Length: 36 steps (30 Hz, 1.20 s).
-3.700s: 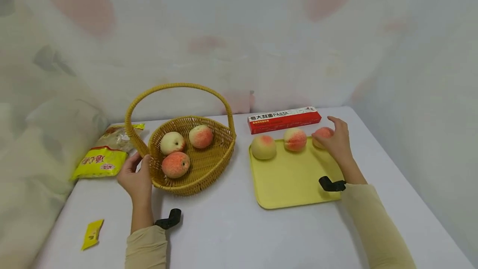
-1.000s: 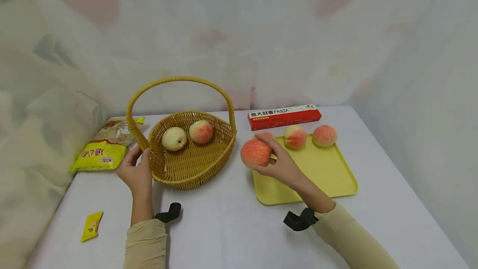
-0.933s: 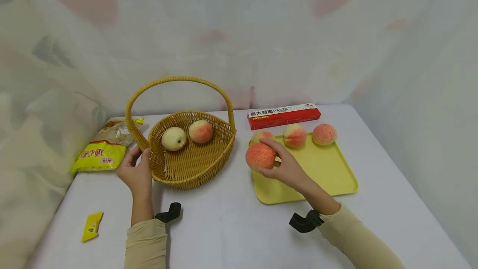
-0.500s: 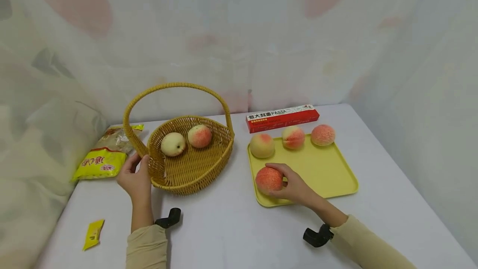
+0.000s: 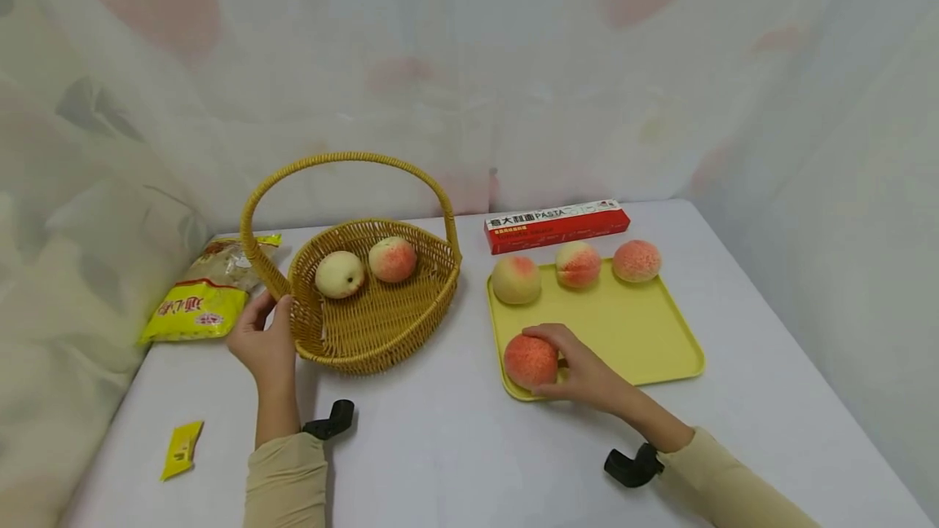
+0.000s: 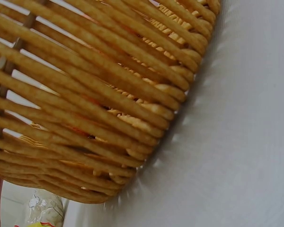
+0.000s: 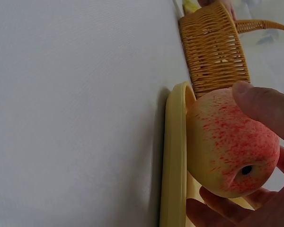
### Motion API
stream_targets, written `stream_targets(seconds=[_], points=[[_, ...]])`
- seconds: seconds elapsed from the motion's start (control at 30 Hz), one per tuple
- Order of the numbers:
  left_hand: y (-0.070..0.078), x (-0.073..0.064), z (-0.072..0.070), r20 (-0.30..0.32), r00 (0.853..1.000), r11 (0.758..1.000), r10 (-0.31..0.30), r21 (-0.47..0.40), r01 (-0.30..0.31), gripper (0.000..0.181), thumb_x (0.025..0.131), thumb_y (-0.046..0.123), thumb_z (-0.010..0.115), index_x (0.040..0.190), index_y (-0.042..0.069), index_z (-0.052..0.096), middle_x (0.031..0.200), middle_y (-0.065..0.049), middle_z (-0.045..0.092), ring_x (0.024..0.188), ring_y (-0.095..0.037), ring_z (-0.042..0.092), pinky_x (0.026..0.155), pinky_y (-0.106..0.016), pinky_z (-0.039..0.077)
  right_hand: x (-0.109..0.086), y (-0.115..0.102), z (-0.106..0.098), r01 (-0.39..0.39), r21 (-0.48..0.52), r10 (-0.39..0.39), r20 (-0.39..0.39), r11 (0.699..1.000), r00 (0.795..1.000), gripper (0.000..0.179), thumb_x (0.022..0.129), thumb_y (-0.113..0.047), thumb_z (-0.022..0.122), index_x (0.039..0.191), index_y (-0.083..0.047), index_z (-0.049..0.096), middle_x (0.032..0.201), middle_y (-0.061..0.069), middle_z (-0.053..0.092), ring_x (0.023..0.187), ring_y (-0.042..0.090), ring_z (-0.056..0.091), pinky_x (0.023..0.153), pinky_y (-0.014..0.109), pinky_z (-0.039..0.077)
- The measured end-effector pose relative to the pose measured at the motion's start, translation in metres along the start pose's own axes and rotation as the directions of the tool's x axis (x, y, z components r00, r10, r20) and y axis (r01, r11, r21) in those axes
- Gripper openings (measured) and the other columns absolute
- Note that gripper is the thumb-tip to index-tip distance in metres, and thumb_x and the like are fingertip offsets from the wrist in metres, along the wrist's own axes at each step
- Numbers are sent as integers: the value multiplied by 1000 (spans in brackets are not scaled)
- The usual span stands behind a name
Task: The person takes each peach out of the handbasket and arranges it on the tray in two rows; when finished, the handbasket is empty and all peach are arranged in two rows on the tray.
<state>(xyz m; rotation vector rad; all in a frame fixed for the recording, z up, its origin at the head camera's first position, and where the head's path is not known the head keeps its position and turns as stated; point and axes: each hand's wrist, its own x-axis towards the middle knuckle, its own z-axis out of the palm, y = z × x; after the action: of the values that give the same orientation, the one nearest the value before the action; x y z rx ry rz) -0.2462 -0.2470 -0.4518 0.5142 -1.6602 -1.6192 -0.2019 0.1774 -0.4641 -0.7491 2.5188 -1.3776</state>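
Observation:
At the yellow tray's (image 5: pixel 623 332) near left corner, my right hand (image 5: pixel 587 369) holds a red peach (image 5: pixel 530 361), its thumb and fingers curled round the fruit. The right wrist view shows that peach (image 7: pixel 232 146) close to the tray's rim (image 7: pixel 176 156). My left hand (image 5: pixel 267 342) grips the wicker basket (image 5: pixel 389 357) by its left side, where the handle meets the rim. Inside the basket lie a pale peach (image 5: pixel 340 275) and a pink-and-cream peach (image 5: pixel 392 259). Along the tray's far edge sit a yellowish peach (image 5: pixel 516 280), a two-toned peach (image 5: pixel 578 265) and a pink peach (image 5: pixel 637 261).
Behind the tray lies a red-and-white pasta box (image 5: pixel 556 226). A yellow-labelled food bag (image 5: pixel 205 296) is left of the basket, and a small yellow packet (image 5: pixel 182 450) lies at the table's near left. Patterned cloth hangs at the back and left.
The red peach has left the basket in my right hand, crossed to the right and come down at the tray's near left corner. My left hand keeps its grip on the basket.

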Motion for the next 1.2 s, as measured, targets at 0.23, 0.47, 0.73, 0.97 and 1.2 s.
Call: stream_targets(seconds=[0.23, 0.47, 0.73, 0.97, 1.2], points=[[1, 0, 0, 7, 1000, 1000, 11, 10, -11, 29, 78, 17, 73, 106, 10, 70, 104, -3, 67, 99, -12, 59, 85, -21, 49, -2, -2, -2, 21, 32, -21, 23, 999, 1000, 65, 76, -25, 77, 131, -16, 44, 127, 3, 45, 114, 20, 44, 84, 32, 49], [2, 1, 0, 2, 1000, 1000, 24, 9, -24, 29, 78, 17, 73, 106, 10, 71, 103, -3, 67, 99, -13, 60, 82, -19, 49, 0, -2, -3, -24, 47, 21, 46, 999, 999, 69, 77, -22, 75, 136, -15, 39, 133, 7, 40, 117, 23, 43, 85, 35, 48], [0, -1, 1, -1, 999, 999, 50, 23, -50, 28, 78, 17, 73, 104, 8, 71, 100, -2, 68, 98, -13, 60, 80, -18, 50, 2, -3, 0, -87, -1, 87, 22, 996, 996, 76, 75, -32, 76, 139, -17, 36, 133, 2, 41, 116, 19, 44, 84, 31, 48], [0, 2, 0, -9, 998, 998, 63, 23, -62, 27, 78, 16, 74, 103, 7, 71, 97, 0, 68, 96, -12, 60, 77, -16, 50, 5, -8, -1, -105, -22, 106, 8, 994, 994, 76, 75, -33, 76, 138, -15, 38, 132, 4, 42, 115, 20, 45, 85, 33, 47], [0, -1, 0, -4, 998, 998, 60, 14, -60, 26, 78, 14, 73, 103, 6, 71, 96, -1, 68, 95, -12, 61, 76, -15, 50, 5, -9, -3, -126, -26, 126, 0, 992, 992, 76, 74, -32, 77, 137, -12, 39, 133, 8, 42, 117, 23, 44, 88, 39, 46]])
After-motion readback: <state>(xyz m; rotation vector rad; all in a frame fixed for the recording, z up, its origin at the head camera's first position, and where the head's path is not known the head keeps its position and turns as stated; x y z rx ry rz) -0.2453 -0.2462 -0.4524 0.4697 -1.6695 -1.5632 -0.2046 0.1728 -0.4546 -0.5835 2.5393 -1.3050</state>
